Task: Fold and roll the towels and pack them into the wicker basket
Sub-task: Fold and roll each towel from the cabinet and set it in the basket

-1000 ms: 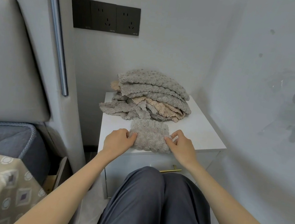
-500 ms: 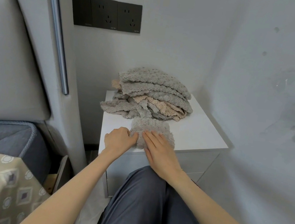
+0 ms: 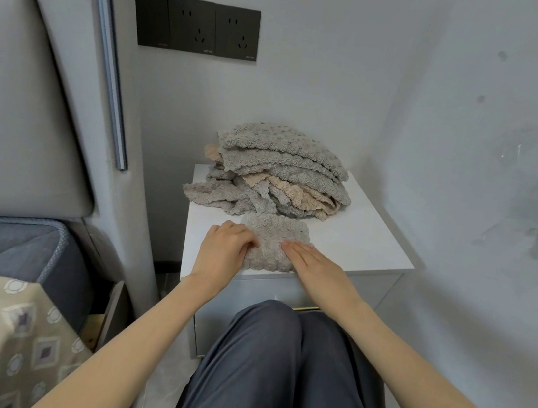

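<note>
Folded towel [image 3: 275, 236] lies between your hands on the surface [image 3: 359, 240]: left hand [image 3: 223, 249] grips its left edge, right hand [image 3: 317, 266] presses flat on its right.

folded grey towel [image 3: 275, 236]: small nubby rectangle, flat at front edge of white nightstand [image 3: 365, 248], left hand [image 3: 223, 249] curled on its left edge, right hand [image 3: 317, 266] flat on its right | towel pile [image 3: 278, 174]: grey and beige, loosely heaped, nightstand's back-left, just behind folded towel
</note>
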